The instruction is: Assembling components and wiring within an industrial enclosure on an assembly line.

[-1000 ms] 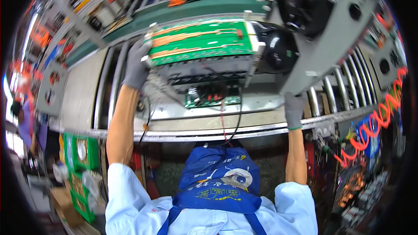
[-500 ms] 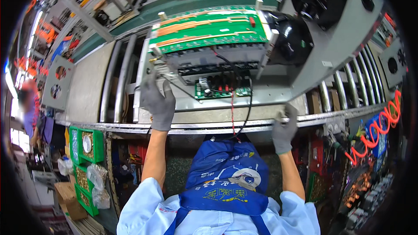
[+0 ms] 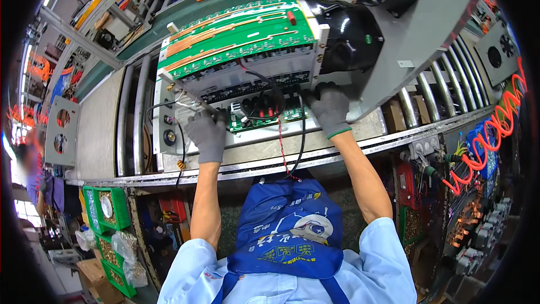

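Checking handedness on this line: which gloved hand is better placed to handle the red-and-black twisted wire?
Probably the right hand: it rests on the unit's front edge beside the small green circuit board, where the red-and-black twisted wire starts. The left hand sits further away.

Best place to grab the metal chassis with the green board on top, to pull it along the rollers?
Probably the near front edge of the chassis, one grip per lower corner, coming from the operator's side. The green board covers the top and wires hang mid-front, so avoid both. The left hand and right hand already sit at that front, either side of the small board.
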